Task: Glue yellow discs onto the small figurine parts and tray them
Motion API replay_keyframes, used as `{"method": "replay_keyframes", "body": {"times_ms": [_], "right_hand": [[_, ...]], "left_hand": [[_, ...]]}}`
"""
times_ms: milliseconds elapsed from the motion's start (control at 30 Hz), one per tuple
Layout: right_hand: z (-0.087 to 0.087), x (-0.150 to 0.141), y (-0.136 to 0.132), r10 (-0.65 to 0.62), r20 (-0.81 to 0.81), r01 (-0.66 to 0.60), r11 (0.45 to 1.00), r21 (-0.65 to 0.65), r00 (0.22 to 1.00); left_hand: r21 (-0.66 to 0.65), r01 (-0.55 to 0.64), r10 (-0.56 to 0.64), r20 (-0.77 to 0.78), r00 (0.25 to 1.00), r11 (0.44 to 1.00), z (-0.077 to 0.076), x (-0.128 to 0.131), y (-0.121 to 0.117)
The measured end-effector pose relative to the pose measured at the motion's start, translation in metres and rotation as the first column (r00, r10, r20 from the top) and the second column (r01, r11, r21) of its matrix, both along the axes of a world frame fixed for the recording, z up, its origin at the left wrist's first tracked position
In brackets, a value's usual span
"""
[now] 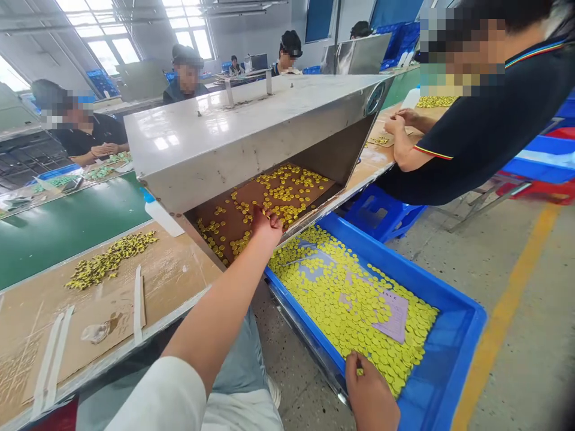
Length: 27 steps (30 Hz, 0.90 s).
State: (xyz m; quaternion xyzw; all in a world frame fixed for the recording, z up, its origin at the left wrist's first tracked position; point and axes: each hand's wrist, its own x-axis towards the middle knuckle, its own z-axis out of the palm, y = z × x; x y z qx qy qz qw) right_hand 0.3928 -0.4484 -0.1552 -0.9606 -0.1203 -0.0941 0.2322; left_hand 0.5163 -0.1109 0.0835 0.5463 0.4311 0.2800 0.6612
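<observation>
Ahead of our left fingers [263,218], the mouth of the steel hood [224,143] lies open over the brown board [220,206], with the hood's roof above them. Between those fingers and our right fingers [354,365], the steel lip [309,215] stands in the way. Past the right fingers, open air spans the blue crate [467,323] to its far wall.

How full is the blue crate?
Mostly covered: yellow discs fill most of the floor of the blue crate, leaving bare blue at its right end. Their depth cannot be told.

One head-worn view, facing forward and down, at close range.
</observation>
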Motion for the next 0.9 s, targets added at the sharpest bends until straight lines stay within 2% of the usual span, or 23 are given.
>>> {"method": "replay_keyframes", "body": {"times_ms": [100, 233, 267, 333, 367, 433, 467, 500, 567, 633, 700, 800, 833, 900], "right_hand": [[0.003, 0.001, 0.001, -0.052, -0.065, 0.048, 0.998, -0.051, 0.997], [0.008, 0.007, 0.000, -0.080, -0.130, 0.076, 0.996, -0.040, 0.988], [0.011, 0.008, 0.000, -0.089, -0.137, 0.086, 0.996, -0.028, 0.987], [0.022, 0.004, 0.002, -0.127, -0.127, 0.128, 0.992, -0.001, 0.984], [0.030, -0.001, 0.005, -0.148, -0.110, 0.152, 0.988, 0.035, 0.983], [0.053, -0.019, 0.017, -0.152, -0.061, 0.160, 0.973, 0.169, 0.987], [0.067, -0.030, 0.027, -0.101, -0.030, 0.106, 0.957, 0.269, 0.994], [0.082, -0.043, 0.039, -0.008, 0.005, 0.005, 0.933, 0.360, 1.000], [0.115, -0.068, 0.072, 0.203, 0.137, -0.245, 0.815, 0.525, 0.970], [0.144, -0.089, 0.113, 0.423, 0.227, -0.474, 0.684, 0.555, 0.877], [0.164, -0.103, 0.158, 0.633, 0.252, -0.652, 0.542, 0.531, 0.732], [0.174, -0.118, 0.220, 0.817, 0.210, -0.786, 0.395, 0.475, 0.537], [0.172, -0.123, 0.238, 0.870, 0.179, -0.824, 0.341, 0.452, 0.459], [0.164, -0.133, 0.270, 0.962, 0.079, -0.880, 0.202, 0.430, 0.260]], "left_hand": [[-0.239, 0.174, -0.116, 0.240, 0.964, 0.955, 0.020, -0.034, -0.023], [-0.447, 0.377, -0.160, 0.450, 0.878, 0.811, 0.041, -0.091, -0.041], [-0.513, 0.430, -0.151, 0.497, 0.855, 0.743, 0.044, -0.105, -0.045], [-0.682, 0.547, -0.050, 0.603, 0.796, 0.486, 0.045, -0.135, -0.050], [-0.704, 0.584, -0.007, 0.636, 0.772, 0.405, 0.044, -0.149, -0.052], [-0.704, 0.634, 0.024, 0.675, 0.738, 0.319, 0.037, -0.179, -0.053], [-0.702, 0.646, 0.020, 0.681, 0.732, 0.299, 0.033, -0.193, -0.051], [-0.707, 0.647, 0.015, 0.679, 0.734, 0.286, 0.028, -0.207, -0.049], [-0.723, 0.622, 0.021, 0.657, 0.753, 0.301, 0.018, -0.235, -0.042], [-0.736, 0.567, 0.053, 0.626, 0.778, 0.369, 0.007, -0.262, -0.033], [-0.756, 0.480, 0.117, 0.581, 0.806, 0.445, -0.004, -0.291, -0.024], [-0.801, 0.309, 0.288, 0.500, 0.817, 0.513, -0.024, -0.336, -0.014], [-0.807, 0.253, 0.351, 0.483, 0.802, 0.533, -0.032, -0.351, -0.010], [-0.813, 0.161, 0.467, 0.469, 0.749, 0.559, -0.047, -0.379, -0.004]]}}
